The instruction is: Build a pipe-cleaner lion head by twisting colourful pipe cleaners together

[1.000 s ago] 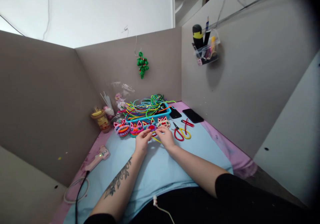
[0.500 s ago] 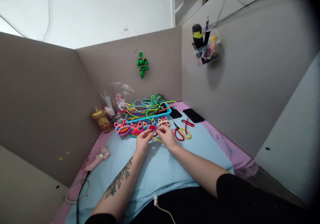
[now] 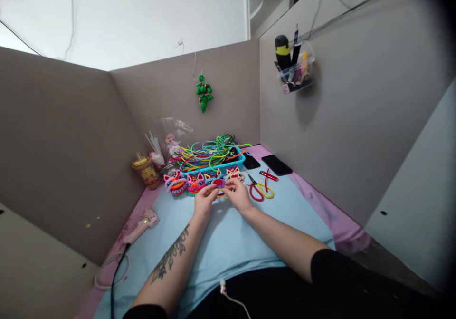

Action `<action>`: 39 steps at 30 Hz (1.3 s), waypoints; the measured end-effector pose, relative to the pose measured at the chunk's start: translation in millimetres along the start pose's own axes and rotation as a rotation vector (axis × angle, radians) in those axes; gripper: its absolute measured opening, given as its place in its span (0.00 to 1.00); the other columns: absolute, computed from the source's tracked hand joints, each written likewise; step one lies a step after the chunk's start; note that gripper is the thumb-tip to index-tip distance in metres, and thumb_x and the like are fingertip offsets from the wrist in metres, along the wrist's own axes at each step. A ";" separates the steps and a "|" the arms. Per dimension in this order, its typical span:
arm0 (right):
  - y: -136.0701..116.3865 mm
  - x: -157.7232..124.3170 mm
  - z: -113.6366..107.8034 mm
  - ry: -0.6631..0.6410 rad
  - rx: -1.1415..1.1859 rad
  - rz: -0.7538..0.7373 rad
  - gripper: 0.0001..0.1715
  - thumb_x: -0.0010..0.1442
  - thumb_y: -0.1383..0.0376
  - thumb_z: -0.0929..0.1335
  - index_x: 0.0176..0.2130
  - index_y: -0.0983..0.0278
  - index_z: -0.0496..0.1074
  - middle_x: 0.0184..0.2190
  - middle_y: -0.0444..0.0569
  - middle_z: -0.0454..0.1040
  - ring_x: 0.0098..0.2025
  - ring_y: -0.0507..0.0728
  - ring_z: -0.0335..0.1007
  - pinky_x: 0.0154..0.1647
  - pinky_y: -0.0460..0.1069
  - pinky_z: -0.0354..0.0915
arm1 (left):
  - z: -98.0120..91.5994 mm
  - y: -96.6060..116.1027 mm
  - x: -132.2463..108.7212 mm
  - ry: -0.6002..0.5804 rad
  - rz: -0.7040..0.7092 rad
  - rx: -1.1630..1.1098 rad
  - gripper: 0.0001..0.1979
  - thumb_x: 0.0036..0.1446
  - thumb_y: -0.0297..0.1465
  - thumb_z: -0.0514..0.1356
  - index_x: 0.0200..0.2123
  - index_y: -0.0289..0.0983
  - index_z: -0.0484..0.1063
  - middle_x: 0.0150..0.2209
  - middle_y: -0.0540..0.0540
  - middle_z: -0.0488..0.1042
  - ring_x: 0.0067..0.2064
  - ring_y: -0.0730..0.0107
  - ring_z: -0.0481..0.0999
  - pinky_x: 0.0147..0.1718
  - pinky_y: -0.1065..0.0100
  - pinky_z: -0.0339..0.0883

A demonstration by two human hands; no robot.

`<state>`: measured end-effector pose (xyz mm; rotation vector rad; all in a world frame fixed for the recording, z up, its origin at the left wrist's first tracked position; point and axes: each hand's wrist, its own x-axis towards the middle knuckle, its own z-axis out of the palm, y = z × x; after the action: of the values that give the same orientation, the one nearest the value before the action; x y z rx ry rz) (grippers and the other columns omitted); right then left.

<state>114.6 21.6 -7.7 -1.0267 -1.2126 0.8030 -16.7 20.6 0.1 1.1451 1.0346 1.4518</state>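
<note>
My left hand (image 3: pixel 204 201) and my right hand (image 3: pixel 238 196) meet over the light blue mat (image 3: pixel 228 243), fingers pinched on a small red and purple pipe-cleaner piece (image 3: pixel 218 183) held between them. A yellow strand trails under it. Just behind stands a row of finished fuzzy cat-eared faces (image 3: pixel 185 184). A blue basket (image 3: pixel 217 166) full of coloured pipe cleaners sits beyond them.
Red and yellow scissors (image 3: pixel 261 189) lie right of my hands, with two dark phones (image 3: pixel 276 165) behind. A pink glue gun (image 3: pixel 142 224) with a black cord lies at the left. A small cup (image 3: pixel 146 169) stands in the corner. Grey partition walls enclose the desk.
My hands stay together on the piece, with only small finger shifts. The view has drifted slightly.
</note>
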 end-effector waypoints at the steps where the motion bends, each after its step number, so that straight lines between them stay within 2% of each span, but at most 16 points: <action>1: 0.2 0.6 -0.3 -0.003 -0.003 -0.005 0.10 0.45 0.64 0.69 0.30 0.63 0.65 0.25 0.44 0.72 0.29 0.55 0.71 0.31 0.48 0.65 | -0.1 -0.2 0.0 -0.006 -0.001 0.001 0.21 0.35 0.35 0.70 0.35 0.32 0.75 0.24 0.48 0.74 0.23 0.76 0.67 0.25 0.71 0.61; 8: 0.7 4.0 0.4 -0.036 0.081 0.003 0.13 0.45 0.65 0.67 0.32 0.62 0.60 0.21 0.39 0.68 0.24 0.52 0.67 0.27 0.47 0.63 | -0.5 -0.3 1.0 -0.036 -0.015 0.006 0.20 0.35 0.35 0.70 0.34 0.32 0.76 0.23 0.48 0.73 0.22 0.77 0.66 0.25 0.72 0.60; 13: 0.8 -2.5 1.1 -0.044 -0.210 -0.204 0.15 0.46 0.63 0.69 0.37 0.62 0.65 0.35 0.48 0.71 0.38 0.56 0.68 0.38 0.50 0.63 | -6.8 1.5 6.8 0.063 -0.009 -0.048 0.23 0.34 0.36 0.70 0.37 0.32 0.75 0.23 0.49 0.73 0.23 0.77 0.66 0.25 0.72 0.59; 15: 0.2 -6.7 1.3 -0.113 -0.328 -0.240 0.11 0.48 0.62 0.69 0.33 0.62 0.67 0.33 0.47 0.71 0.35 0.55 0.66 0.36 0.49 0.62 | -10.0 0.9 9.4 0.096 -0.011 -0.062 0.24 0.33 0.36 0.70 0.38 0.32 0.75 0.23 0.49 0.73 0.23 0.77 0.66 0.25 0.72 0.59; 17: -2.9 -10.3 0.9 -0.204 -0.371 -0.250 0.05 0.52 0.63 0.66 0.28 0.62 0.68 0.26 0.45 0.70 0.30 0.53 0.64 0.33 0.48 0.61 | -12.6 -0.4 11.7 0.103 -0.003 -0.061 0.25 0.33 0.36 0.70 0.38 0.32 0.75 0.23 0.49 0.72 0.23 0.77 0.66 0.25 0.72 0.59; 19: -8.6 -11.9 -0.1 -0.255 -0.314 -0.268 0.08 0.55 0.64 0.63 0.25 0.62 0.67 0.23 0.43 0.68 0.27 0.52 0.63 0.31 0.47 0.59 | -14.8 -1.8 13.9 0.108 0.008 -0.054 0.24 0.34 0.36 0.70 0.37 0.32 0.75 0.23 0.50 0.72 0.23 0.78 0.65 0.24 0.73 0.58; 21: -14.4 -10.8 -1.9 -0.268 -0.158 -0.257 0.09 0.55 0.62 0.63 0.26 0.62 0.68 0.23 0.43 0.68 0.27 0.52 0.63 0.31 0.47 0.60 | -17.2 -2.6 16.4 0.132 0.007 -0.059 0.24 0.34 0.36 0.70 0.38 0.32 0.75 0.23 0.50 0.72 0.23 0.78 0.65 0.24 0.73 0.58; 26: -16.7 1.0 -9.4 -0.244 0.236 -0.068 0.17 0.51 0.52 0.66 0.25 0.62 0.66 0.19 0.43 0.65 0.22 0.52 0.61 0.24 0.47 0.60 | -22.0 -1.7 22.0 0.201 -0.062 -0.111 0.28 0.31 0.35 0.70 0.40 0.32 0.74 0.23 0.50 0.72 0.21 0.80 0.64 0.23 0.74 0.57; 29: -13.3 8.1 -15.2 -0.203 0.307 -0.009 0.23 0.53 0.47 0.63 0.23 0.63 0.67 0.20 0.47 0.69 0.23 0.53 0.64 0.24 0.49 0.62 | -20.7 0.1 21.6 0.173 -0.084 -0.109 0.28 0.29 0.35 0.71 0.39 0.32 0.75 0.22 0.50 0.71 0.21 0.80 0.64 0.22 0.74 0.56; 32: -9.2 12.9 -18.2 -0.196 0.335 0.038 0.35 0.58 0.43 0.53 0.18 0.64 0.66 0.23 0.53 0.72 0.28 0.56 0.68 0.26 0.50 0.64 | -18.0 2.3 19.1 0.143 -0.068 -0.095 0.28 0.29 0.36 0.71 0.38 0.32 0.74 0.24 0.49 0.72 0.22 0.79 0.66 0.23 0.74 0.57; 34: -3.6 15.4 -17.2 -0.190 0.318 0.076 0.38 0.59 0.43 0.50 0.17 0.64 0.65 0.22 0.53 0.72 0.27 0.56 0.68 0.25 0.50 0.64 | -17.0 3.6 17.3 0.135 -0.061 -0.103 0.28 0.29 0.36 0.71 0.38 0.32 0.74 0.24 0.49 0.72 0.22 0.79 0.67 0.23 0.74 0.57; 37: 8.4 17.3 -12.6 -0.097 0.174 0.090 0.26 0.56 0.48 0.59 0.20 0.63 0.67 0.19 0.47 0.69 0.23 0.54 0.64 0.24 0.49 0.62 | -17.0 4.4 15.6 0.130 -0.076 -0.119 0.28 0.30 0.36 0.71 0.39 0.33 0.75 0.23 0.50 0.72 0.23 0.79 0.67 0.25 0.74 0.58; 39: 14.3 16.7 -10.0 -0.006 0.038 -0.006 0.14 0.52 0.55 0.64 0.27 0.63 0.70 0.23 0.46 0.70 0.26 0.55 0.65 0.28 0.50 0.63 | -17.4 4.2 15.0 0.126 -0.083 -0.111 0.27 0.32 0.36 0.70 0.40 0.34 0.75 0.24 0.50 0.73 0.23 0.79 0.68 0.25 0.74 0.59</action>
<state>128.2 40.0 -15.6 -0.9899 -1.2009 0.8225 -35.6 33.9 3.0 0.9308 1.0616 1.5105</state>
